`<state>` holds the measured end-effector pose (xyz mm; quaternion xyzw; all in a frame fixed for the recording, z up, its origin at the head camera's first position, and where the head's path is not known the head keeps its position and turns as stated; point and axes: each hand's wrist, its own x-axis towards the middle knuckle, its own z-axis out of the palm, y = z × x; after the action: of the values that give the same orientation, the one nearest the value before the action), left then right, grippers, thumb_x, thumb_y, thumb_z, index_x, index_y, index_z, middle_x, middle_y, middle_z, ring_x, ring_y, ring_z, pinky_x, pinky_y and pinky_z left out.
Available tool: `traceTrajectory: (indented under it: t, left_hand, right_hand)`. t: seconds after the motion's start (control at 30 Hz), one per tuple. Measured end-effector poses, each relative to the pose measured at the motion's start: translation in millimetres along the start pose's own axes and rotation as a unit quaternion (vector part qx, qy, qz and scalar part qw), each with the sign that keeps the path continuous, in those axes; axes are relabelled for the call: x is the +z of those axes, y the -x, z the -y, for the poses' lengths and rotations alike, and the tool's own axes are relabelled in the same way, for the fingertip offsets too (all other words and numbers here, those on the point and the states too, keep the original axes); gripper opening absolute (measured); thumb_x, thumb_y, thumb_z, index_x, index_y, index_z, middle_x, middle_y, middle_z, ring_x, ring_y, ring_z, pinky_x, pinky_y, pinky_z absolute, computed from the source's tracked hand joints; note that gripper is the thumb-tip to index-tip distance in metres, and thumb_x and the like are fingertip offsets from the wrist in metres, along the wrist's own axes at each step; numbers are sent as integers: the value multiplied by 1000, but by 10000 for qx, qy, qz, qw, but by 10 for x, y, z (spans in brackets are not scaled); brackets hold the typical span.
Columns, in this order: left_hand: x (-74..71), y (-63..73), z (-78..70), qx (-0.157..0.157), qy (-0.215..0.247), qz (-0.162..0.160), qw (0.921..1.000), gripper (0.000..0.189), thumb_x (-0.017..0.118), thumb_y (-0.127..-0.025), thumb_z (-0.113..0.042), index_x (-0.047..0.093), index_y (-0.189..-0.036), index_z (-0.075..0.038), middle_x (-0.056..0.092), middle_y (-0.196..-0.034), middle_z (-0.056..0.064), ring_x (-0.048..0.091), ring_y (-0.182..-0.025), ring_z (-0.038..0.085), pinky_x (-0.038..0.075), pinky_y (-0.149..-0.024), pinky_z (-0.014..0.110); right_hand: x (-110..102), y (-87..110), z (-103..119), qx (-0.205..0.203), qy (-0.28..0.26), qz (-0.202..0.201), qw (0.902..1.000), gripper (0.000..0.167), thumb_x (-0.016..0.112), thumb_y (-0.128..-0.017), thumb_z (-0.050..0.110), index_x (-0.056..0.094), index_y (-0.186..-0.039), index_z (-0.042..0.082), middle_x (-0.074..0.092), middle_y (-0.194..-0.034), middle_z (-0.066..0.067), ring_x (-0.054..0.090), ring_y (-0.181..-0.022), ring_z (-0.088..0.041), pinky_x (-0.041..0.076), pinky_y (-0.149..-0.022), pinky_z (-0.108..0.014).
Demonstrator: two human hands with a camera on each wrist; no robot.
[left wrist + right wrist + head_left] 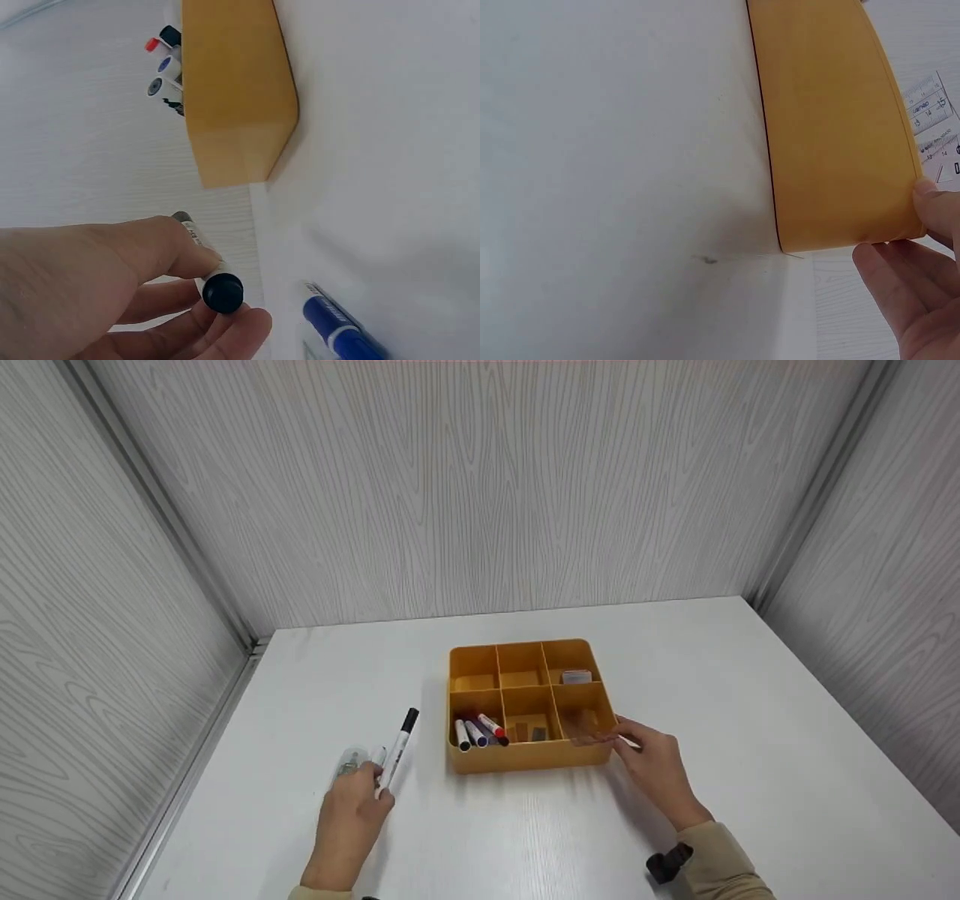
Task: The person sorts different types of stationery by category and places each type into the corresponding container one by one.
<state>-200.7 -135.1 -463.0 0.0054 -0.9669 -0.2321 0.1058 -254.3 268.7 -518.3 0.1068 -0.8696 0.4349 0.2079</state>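
My left hand (351, 810) pinches a white marker (401, 744) with a black cap between thumb and fingers; its black end faces the camera in the left wrist view. Just left of it, a clear pouch-like thing (349, 760) and another pale marker (379, 755) partly show behind the fingers. At the front right corner of the yellow divided organizer box (529, 757), my right hand (660, 769) grips the corner, thumb at the rim and fingers round the edge. Clear rulers (934, 124) stick out above the rim beside that thumb.
Several markers (480, 733) lean in the box's front left compartment. The front middle one holds small erasers-sized blocks (538, 733), the back right one a small white block (577, 677). A blue marker (330, 322) lies near my left hand. Grained panels (480, 487) enclose the table.
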Motion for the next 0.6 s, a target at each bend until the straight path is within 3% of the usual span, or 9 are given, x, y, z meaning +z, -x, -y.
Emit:
traceTrajectory:
  t: [0.3,0.6]
  left_hand:
    - [-48,-161,-334,567,29,-299,9979,23,70,-82,1,71,-105,4,69,-81,12,62,-68,16,52,-57,30]
    - [-31,-289,-607,1232,-386,-544,9901,15,70,-81,1,76,-95,0,70,-76,11,60,-64,16,52,-56,28]
  right_hand:
    - [14,-7,-7,88,-152,14,9998,15,73,-85,-3,75,-94,10,72,-116,-17,70,-109,-30,58,-86,-40]
    - [13,1,-18,143,-154,5,9998,17,74,-85,-3,75,-95,10,71,-120,-17,70,-109,-29,59,-83,-37]
